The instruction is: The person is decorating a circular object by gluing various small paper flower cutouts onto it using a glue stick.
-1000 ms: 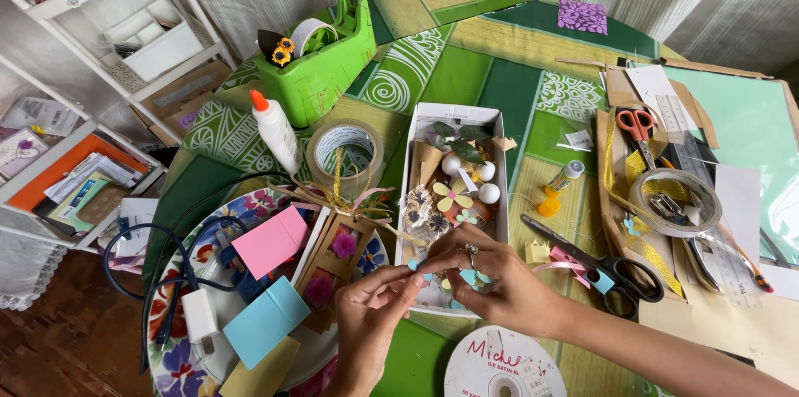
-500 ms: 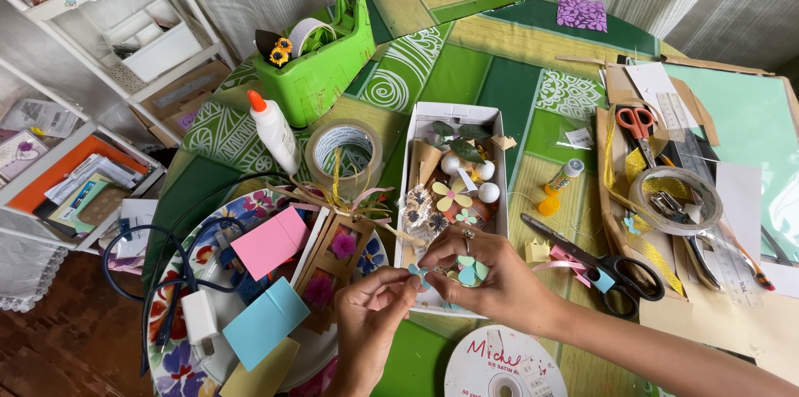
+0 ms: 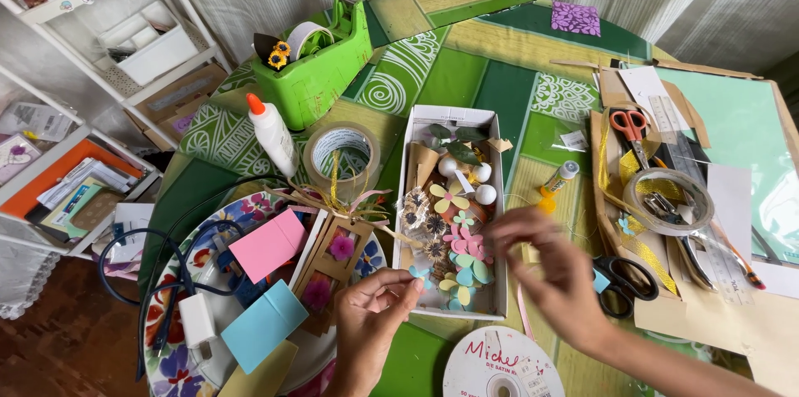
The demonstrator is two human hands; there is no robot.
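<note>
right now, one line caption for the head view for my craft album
Two bare hands, left hand and blurred right hand, meet over a white cardboard box of paper flowers on a cluttered green patterned table.

Left hand (image 3: 374, 314): fingers curled, fingertips pinched together. Right hand (image 3: 553, 268): blurred, fingers spread loosely, palm down.

tape roll (image 3: 341, 157) blocks left, box (image 3: 450, 210) (crowded)

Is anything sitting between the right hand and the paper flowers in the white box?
Nothing visible does. The right hand hovers, blurred, at the right edge of the white box, and the paper flowers lie uncovered right beside its fingers. The left hand sits at the box's lower left corner.
</note>
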